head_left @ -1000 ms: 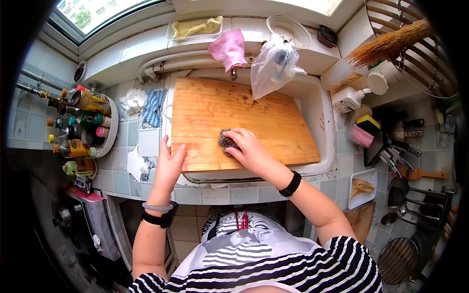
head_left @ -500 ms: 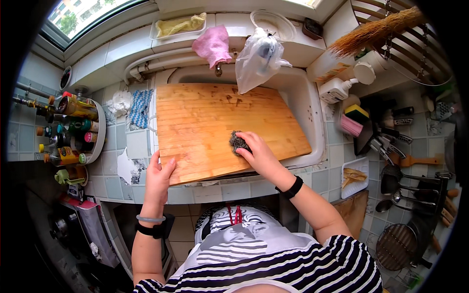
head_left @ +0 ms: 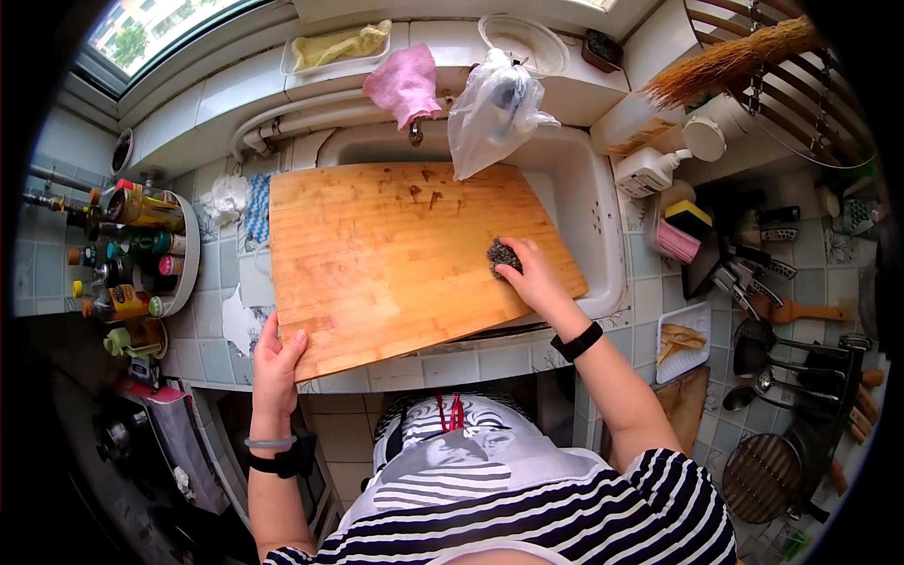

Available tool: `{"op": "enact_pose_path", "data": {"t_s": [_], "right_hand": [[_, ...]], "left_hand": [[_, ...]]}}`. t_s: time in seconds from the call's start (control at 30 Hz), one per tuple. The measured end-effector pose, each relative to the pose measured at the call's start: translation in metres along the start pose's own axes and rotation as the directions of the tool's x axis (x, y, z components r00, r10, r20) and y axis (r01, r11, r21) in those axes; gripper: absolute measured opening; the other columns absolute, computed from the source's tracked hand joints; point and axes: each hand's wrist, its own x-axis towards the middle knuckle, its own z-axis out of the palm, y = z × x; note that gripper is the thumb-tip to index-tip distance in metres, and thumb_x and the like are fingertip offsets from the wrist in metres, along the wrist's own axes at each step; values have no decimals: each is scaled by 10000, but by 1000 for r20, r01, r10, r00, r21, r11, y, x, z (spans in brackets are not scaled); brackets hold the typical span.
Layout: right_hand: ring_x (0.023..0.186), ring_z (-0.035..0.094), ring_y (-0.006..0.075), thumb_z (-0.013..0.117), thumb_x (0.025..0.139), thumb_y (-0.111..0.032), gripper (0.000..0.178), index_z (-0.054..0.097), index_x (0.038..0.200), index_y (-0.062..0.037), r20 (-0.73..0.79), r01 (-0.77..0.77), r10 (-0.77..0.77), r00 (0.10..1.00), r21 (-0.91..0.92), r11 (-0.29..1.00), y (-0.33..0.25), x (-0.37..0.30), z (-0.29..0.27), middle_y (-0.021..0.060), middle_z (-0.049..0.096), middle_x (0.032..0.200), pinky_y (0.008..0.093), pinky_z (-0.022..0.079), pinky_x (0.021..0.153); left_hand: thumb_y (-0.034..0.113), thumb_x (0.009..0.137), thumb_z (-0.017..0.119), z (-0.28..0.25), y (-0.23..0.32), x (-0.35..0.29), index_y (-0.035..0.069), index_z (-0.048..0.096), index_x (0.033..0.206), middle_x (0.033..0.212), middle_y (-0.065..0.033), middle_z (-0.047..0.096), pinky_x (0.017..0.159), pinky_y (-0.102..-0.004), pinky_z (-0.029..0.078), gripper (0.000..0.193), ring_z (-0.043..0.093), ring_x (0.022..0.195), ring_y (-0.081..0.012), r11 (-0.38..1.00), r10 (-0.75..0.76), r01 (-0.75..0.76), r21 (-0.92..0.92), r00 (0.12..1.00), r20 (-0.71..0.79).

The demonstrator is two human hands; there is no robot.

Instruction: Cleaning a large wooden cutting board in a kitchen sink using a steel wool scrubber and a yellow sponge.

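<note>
A large wooden cutting board [head_left: 395, 254] lies across the white sink [head_left: 607, 245], its near left corner jutting past the counter edge. My left hand [head_left: 278, 356] grips that corner, thumb on top and fingers at the side and underneath, partly hidden. A dark grey steel wool scrubber [head_left: 499, 256] is pressed on the right part of the board, held by my right hand [head_left: 537, 276] with its fingers closed round it. Dark stains mark the board's far side. The board's surface looks damp.
Over the sink hang a pink cloth [head_left: 403, 83] and a clear plastic bag [head_left: 494, 113]. Bottles fill a rack [head_left: 193, 254] on the left. At right are a soap bottle [head_left: 645, 175], a yellow sponge [head_left: 687, 217], a white tray [head_left: 697, 320] and hanging utensils.
My left hand has drawn the board's near corner left and toward me, turning the board slightly. My right hand has slid the scrubber to the right across it.
</note>
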Motion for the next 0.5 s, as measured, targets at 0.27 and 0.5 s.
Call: {"op": "enact_pose_path", "data": {"t_s": [0.27,0.5], "right_hand": [[1126,552,359,696,849,-280,573,498,1300,14,-179,-488,483,857,16,872,160,40,-34,236,559,1250,426,459,948],[1076,554,254,688,854,-302,650,407,1352,8,103,-653,735,670,553,518,200,43,-45,173,566,1232,368,467,890]], "left_hand": [[33,929,581,1,4,1,-45,376,1398,1288,-141,567,965,-301,472,517,577,1139,-176,1000,4,-4,6,1000,13],[37,925,588,-7,-1,3,-44,385,1401,1303,-130,563,991,-302,448,524,567,1152,-174,998,20,-22,64,1000,23]]}}
